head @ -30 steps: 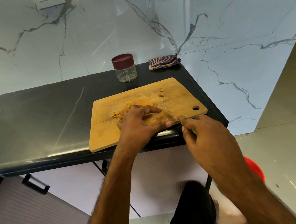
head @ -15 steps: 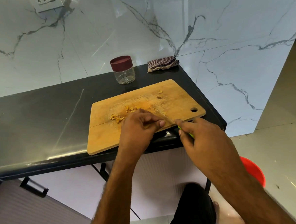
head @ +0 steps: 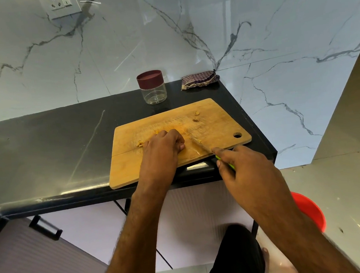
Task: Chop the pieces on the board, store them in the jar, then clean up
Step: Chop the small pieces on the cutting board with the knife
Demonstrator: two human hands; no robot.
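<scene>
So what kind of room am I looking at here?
Most likely a home kitchen: a dark stone countertop against marble-look wall tiles, with a wooden cutting board and a lidded jar on it.

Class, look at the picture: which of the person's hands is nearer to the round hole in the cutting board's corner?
The right hand. It grips the knife just below the hole, at the board's near edge. The left hand rests mid-board, farther to the hole's left.
</scene>
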